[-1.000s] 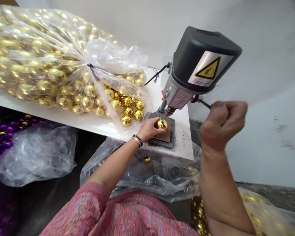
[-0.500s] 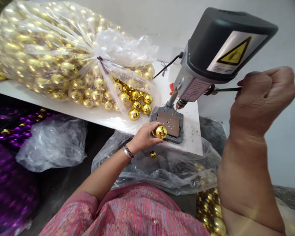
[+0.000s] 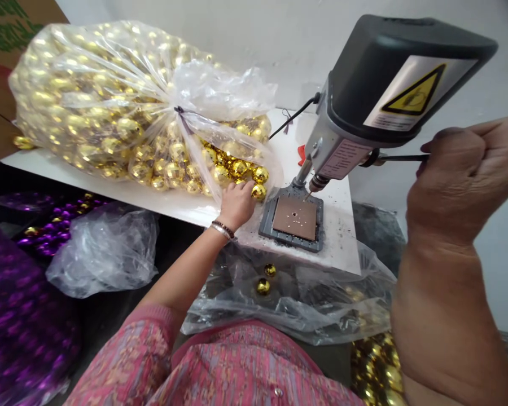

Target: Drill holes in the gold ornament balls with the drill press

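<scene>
My left hand (image 3: 237, 202) is at the mouth of the clear plastic bag, its fingers curled against a faceted gold bauble (image 3: 259, 193); the thumb is mostly hidden. Other gold baubles (image 3: 239, 168) lie just behind it. My right hand (image 3: 465, 169) is closed round the feed lever (image 3: 402, 158) of a small drill press (image 3: 347, 135). Below the chuck (image 3: 318, 183), the thin bit stands over a brown board (image 3: 296, 217) with a small hole, on the grey base (image 3: 268, 228). No bauble rests on the board.
A large tied bag of gold baubles (image 3: 97, 113) covers the left of the white table (image 3: 182, 207). Two gold baubles (image 3: 263, 286) are over clear plastic sheeting (image 3: 322, 307) below the front edge. Purple baubles (image 3: 21, 316) and crumpled plastic (image 3: 105, 254) are at lower left.
My left hand has let go of its bauble and moved up-left from the drill base to the bag mouth. A second bauble now shows below the table edge. My right hand still grips the lever.
</scene>
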`<action>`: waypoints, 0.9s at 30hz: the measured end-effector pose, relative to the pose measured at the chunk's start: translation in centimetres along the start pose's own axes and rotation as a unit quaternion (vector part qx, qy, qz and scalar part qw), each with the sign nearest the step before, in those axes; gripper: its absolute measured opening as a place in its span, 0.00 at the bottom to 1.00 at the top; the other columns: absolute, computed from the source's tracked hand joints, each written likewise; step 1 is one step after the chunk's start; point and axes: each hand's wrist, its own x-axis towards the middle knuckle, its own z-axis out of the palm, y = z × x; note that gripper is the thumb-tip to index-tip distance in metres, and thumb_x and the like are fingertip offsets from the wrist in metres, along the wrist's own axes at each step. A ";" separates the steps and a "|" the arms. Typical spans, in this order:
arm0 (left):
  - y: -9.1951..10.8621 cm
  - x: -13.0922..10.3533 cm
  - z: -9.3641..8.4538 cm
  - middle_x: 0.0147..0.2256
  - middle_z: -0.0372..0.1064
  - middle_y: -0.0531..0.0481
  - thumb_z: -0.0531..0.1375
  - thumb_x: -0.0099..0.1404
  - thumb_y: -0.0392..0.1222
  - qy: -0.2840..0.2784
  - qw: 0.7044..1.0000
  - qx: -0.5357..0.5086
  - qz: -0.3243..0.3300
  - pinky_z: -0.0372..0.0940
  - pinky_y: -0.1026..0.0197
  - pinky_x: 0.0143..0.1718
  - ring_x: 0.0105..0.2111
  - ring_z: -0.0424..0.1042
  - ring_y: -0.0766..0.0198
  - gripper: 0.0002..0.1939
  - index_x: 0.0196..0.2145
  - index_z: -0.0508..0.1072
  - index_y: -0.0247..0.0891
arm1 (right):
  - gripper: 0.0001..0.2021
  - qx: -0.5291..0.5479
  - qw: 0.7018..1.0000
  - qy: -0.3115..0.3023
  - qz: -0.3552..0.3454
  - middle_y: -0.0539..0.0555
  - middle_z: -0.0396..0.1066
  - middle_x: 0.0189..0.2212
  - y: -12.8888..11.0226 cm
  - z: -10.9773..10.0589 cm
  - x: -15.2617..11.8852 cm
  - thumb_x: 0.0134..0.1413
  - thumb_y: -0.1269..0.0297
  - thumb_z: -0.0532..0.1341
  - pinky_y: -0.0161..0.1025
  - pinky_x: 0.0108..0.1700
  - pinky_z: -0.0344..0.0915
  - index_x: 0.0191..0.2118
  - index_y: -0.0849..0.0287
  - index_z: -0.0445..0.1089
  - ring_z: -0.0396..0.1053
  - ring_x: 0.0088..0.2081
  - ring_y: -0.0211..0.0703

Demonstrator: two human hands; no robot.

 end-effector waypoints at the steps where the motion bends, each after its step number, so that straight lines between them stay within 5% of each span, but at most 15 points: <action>1: 0.2 0.9 -0.1 0.56 0.75 0.35 0.59 0.70 0.39 -0.023 0.999 0.040 0.003 0.63 0.43 0.59 0.58 0.70 0.42 0.19 0.56 0.76 0.35 | 0.11 -0.002 1.000 -0.003 -0.002 0.45 0.53 0.20 0.1 0.0 0.0 0.59 0.61 0.49 0.37 0.34 0.51 0.27 0.59 0.52 0.53 0.24 0.27; 7: 0.7 3.5 0.6 0.51 0.78 0.34 0.64 0.63 0.39 -0.079 0.991 0.095 0.050 0.60 0.39 0.59 0.56 0.70 0.39 0.22 0.55 0.76 0.36 | 0.12 -0.009 1.000 -0.017 -0.005 0.47 0.55 0.22 -0.4 -0.2 -0.1 0.59 0.59 0.50 0.35 0.34 0.52 0.26 0.59 0.53 0.54 0.27 0.29; 11: -0.5 2.6 0.2 0.48 0.78 0.36 0.67 0.59 0.42 -0.049 0.990 -0.123 0.052 0.64 0.42 0.58 0.54 0.72 0.43 0.26 0.55 0.75 0.36 | 0.11 0.013 1.000 -0.017 0.003 0.47 0.57 0.22 -0.7 -0.3 -0.2 0.59 0.61 0.50 0.34 0.33 0.50 0.27 0.59 0.54 0.53 0.26 0.29; 13: -1.1 1.4 -0.4 0.49 0.77 0.40 0.65 0.61 0.45 -0.091 0.937 -0.334 0.048 0.70 0.49 0.53 0.50 0.75 0.51 0.29 0.59 0.71 0.39 | 0.11 0.016 0.999 -0.027 0.010 0.47 0.57 0.23 -0.7 -0.2 -0.3 0.60 0.63 0.50 0.33 0.34 0.50 0.27 0.59 0.54 0.54 0.27 0.29; 15: -1.4 0.0 -0.8 0.50 0.76 0.42 0.62 0.62 0.48 -0.163 0.845 -0.509 0.019 0.73 0.53 0.47 0.46 0.78 0.56 0.31 0.62 0.68 0.42 | 0.10 0.019 0.999 -0.035 0.020 0.47 0.58 0.24 -0.7 -0.2 -0.4 0.61 0.64 0.50 0.33 0.35 0.51 0.28 0.59 0.53 0.55 0.28 0.29; 17: -1.2 -1.1 -0.8 0.48 0.76 0.42 0.62 0.60 0.49 -0.217 0.768 -0.601 -0.025 0.74 0.54 0.44 0.41 0.79 0.58 0.33 0.62 0.67 0.43 | 0.10 0.019 0.998 -0.040 0.035 0.47 0.58 0.25 -0.7 -0.2 -0.4 0.62 0.66 0.50 0.34 0.37 0.51 0.28 0.59 0.52 0.54 0.29 0.29; 19: -0.7 -1.8 -0.3 0.45 0.76 0.43 0.63 0.56 0.48 -0.241 0.727 -0.640 -0.063 0.74 0.54 0.42 0.39 0.78 0.58 0.33 0.60 0.67 0.43 | 0.10 0.005 0.997 -0.052 0.056 0.46 0.56 0.24 -1.0 -0.3 0.0 0.62 0.69 0.51 0.34 0.37 0.50 0.28 0.59 0.51 0.52 0.29 0.29; 21: -0.2 -1.9 0.4 0.45 0.74 0.45 0.65 0.53 0.46 -0.241 0.726 -0.638 -0.084 0.74 0.55 0.40 0.39 0.77 0.59 0.32 0.56 0.66 0.44 | 0.12 -0.024 0.993 -0.075 0.083 0.46 0.53 0.23 -1.6 -0.3 0.8 0.62 0.71 0.52 0.35 0.38 0.49 0.27 0.58 0.50 0.50 0.29 0.29; 27: 1.5 -0.7 1.8 0.47 0.71 0.48 0.69 0.52 0.42 -0.210 0.840 -0.500 -0.015 0.70 0.60 0.44 0.41 0.74 0.64 0.30 0.51 0.64 0.41 | 0.15 -0.079 0.979 -0.103 0.158 0.46 0.49 0.23 -2.7 0.9 5.1 0.64 0.72 0.51 0.36 0.41 0.49 0.24 0.60 0.51 0.46 0.30 0.28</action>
